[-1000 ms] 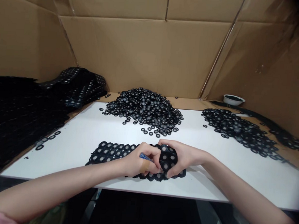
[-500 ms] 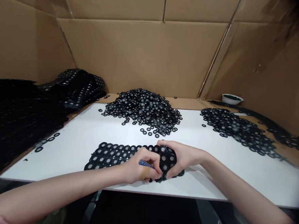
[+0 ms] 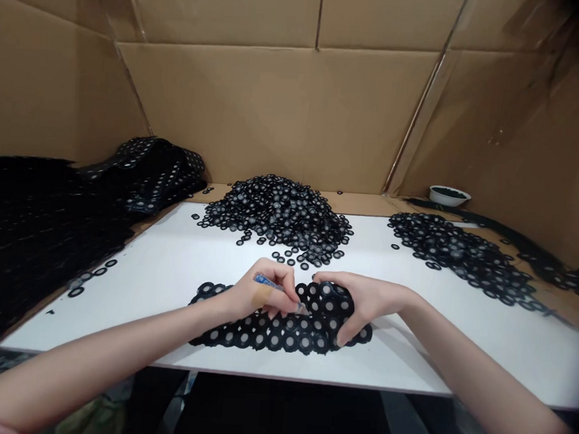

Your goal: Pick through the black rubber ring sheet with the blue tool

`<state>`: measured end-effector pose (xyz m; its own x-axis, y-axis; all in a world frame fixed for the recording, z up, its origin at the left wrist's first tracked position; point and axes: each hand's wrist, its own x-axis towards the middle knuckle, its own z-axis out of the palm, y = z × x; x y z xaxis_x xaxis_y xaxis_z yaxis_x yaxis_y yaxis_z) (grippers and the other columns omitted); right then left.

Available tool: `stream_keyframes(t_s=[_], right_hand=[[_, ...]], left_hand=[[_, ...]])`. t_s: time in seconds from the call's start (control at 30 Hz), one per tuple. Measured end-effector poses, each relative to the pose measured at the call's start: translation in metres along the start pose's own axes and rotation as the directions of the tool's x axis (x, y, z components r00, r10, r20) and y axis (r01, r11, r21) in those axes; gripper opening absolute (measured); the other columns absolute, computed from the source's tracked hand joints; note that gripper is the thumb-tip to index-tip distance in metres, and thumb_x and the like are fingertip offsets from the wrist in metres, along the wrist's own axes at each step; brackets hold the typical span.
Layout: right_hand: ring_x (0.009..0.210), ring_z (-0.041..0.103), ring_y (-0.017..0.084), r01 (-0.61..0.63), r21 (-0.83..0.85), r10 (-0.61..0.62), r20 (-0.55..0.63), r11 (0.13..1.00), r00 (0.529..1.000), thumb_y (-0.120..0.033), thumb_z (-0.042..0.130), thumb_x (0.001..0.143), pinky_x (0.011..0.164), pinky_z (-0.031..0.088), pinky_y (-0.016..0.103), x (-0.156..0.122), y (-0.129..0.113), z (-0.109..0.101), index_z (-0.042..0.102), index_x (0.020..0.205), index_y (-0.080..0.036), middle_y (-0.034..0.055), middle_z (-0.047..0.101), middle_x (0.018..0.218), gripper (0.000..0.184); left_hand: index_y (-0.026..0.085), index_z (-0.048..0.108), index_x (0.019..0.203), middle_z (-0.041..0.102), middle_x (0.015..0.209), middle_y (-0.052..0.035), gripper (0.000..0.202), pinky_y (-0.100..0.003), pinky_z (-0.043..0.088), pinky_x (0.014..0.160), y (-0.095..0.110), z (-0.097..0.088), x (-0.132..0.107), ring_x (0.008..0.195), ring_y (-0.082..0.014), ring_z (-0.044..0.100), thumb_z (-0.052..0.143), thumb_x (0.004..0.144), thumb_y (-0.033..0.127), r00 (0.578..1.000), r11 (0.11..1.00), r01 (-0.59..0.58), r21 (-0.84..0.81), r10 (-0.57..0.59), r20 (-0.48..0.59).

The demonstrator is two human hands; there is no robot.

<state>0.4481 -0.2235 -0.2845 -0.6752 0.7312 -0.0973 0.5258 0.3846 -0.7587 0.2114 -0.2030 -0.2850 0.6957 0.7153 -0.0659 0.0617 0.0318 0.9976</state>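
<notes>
A black sheet of joined rings with pale centres (image 3: 274, 340) lies near the front edge of the white board. Between the closed fingers of my left hand (image 3: 266, 289) is a slim blue pen-like tool (image 3: 266, 281). Its pale narrow tip points right and down, at the sheet's upper face; whether it touches is unclear. My right hand (image 3: 370, 301) grips the sheet's right part, thumb in front and fingers behind, where the sheet bulges up as if folded over. My left hand and forearm hide part of the sheet's left side.
A heap of loose black rings (image 3: 275, 209) rises at the back of the white board (image 3: 168, 255). Another pile (image 3: 460, 249) spreads to the right. A white bowl (image 3: 449, 196) stands behind it. Black perforated sheets (image 3: 36, 226) are stacked at left. Cardboard walls (image 3: 277, 110) enclose the back and sides.
My left hand has moved away from me and slightly left with the tool, uncovering more of the sheet's front. The sheet and my right hand have shifted a little right.
</notes>
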Motion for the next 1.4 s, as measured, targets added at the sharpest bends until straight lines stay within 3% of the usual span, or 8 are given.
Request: stream_keyframes(t_s=[0.1,0.23,0.33,0.47,0.57,0.8,1.1,1.4], right_hand=[[0.101,0.052,0.023,-0.029,-0.042,0.028,-0.012,0.999,1.0,-0.046,0.084,0.05,0.083,0.042,0.027,-0.002,0.004,-0.007,0.054,0.109,-0.024,0.0001,0.057,0.108,0.07],[0.079,0.052,0.017,0.026,-0.023,-0.028,-0.086,0.999,0.996,-0.049,0.067,0.075,0.069,0.04,0.026,0.006,0.012,-0.004,0.061,0.096,-0.019,0.0005,0.06,0.088,0.037],[0.064,0.047,0.013,0.027,0.004,-0.026,-0.17,1.0,0.985,-0.041,0.055,0.086,0.058,0.036,0.025,0.015,0.016,0.006,0.061,0.085,-0.017,0.0001,0.058,0.075,0.025],[0.065,0.049,0.013,0.009,-0.057,-0.025,-0.293,0.998,0.956,-0.018,0.058,0.079,0.062,0.038,0.025,0.021,0.016,0.015,0.061,0.081,-0.017,0.0007,0.061,0.078,0.004],[0.066,0.05,0.013,-0.024,-0.049,0.007,-0.315,0.999,0.949,-0.013,0.057,0.076,0.062,0.039,0.026,0.02,0.014,0.016,0.06,0.078,-0.017,0.001,0.062,0.078,0.006],[0.071,0.053,0.015,-0.046,0.014,0.048,-0.291,0.999,0.955,-0.026,0.073,0.068,0.064,0.04,0.026,0.018,0.018,0.016,0.061,0.081,-0.017,-0.0001,0.061,0.075,0.019],[0.065,0.049,0.014,-0.088,-0.009,0.082,-0.292,0.996,0.953,-0.023,0.071,0.068,0.06,0.037,0.025,0.02,0.016,0.018,0.064,0.082,-0.017,-0.0015,0.055,0.069,0.016],[0.068,0.048,0.014,-0.063,-0.083,0.037,-0.284,0.995,0.958,-0.01,0.063,0.068,0.063,0.037,0.025,0.021,0.008,0.022,0.056,0.075,-0.017,-0.0003,0.054,0.073,0.012]], left_hand=[[0.009,0.059,0.059,0.061,0.049,-0.0009,0.015,-0.014,0.031,0.033,0.001,-0.011,0.012,0.034,-0.0066,0.048,0.073,0.056,0.014,0.999,0.998,-0.037,0.049,0.038,-0.025],[0.011,0.056,0.059,0.059,0.047,0.0013,0.017,-0.014,0.028,0.033,-0.008,-0.016,0.025,0.034,-0.0056,0.045,0.072,0.057,0.016,0.988,0.996,-0.075,0.042,0.08,-0.131],[0.011,0.057,0.06,0.06,0.051,0.001,0.017,-0.015,0.034,0.037,-0.014,-0.015,0.026,0.038,-0.0061,0.048,0.072,0.058,0.017,0.988,0.995,-0.075,0.059,0.082,-0.128],[0.01,0.06,0.062,0.061,0.06,-0.0004,0.015,-0.016,0.041,0.044,-0.016,-0.013,0.023,0.049,-0.0075,0.052,0.072,0.062,0.018,0.993,0.987,-0.101,0.127,0.107,-0.044],[0.011,0.06,0.065,0.061,0.064,0.0,0.015,-0.016,0.041,0.047,-0.017,-0.013,0.023,0.054,-0.0078,0.053,0.072,0.065,0.02,0.993,0.98,-0.119,0.161,0.122,-0.005],[0.01,0.06,0.07,0.06,0.069,-0.0008,0.015,-0.018,0.043,0.052,-0.021,-0.015,0.024,0.058,-0.0078,0.053,0.071,0.069,0.02,0.991,0.972,-0.13,0.197,0.124,0.044],[0.01,0.061,0.07,0.061,0.07,-0.0001,0.014,-0.018,0.04,0.055,-0.021,-0.015,0.024,0.058,-0.0073,0.052,0.071,0.069,0.021,0.99,0.967,-0.138,0.215,0.13,0.05],[0.011,0.06,0.068,0.058,0.065,0.0007,0.013,-0.019,0.039,0.055,-0.018,-0.012,0.021,0.058,-0.0083,0.051,0.069,0.069,0.02,0.986,0.961,-0.167,0.221,0.156,0.065]])
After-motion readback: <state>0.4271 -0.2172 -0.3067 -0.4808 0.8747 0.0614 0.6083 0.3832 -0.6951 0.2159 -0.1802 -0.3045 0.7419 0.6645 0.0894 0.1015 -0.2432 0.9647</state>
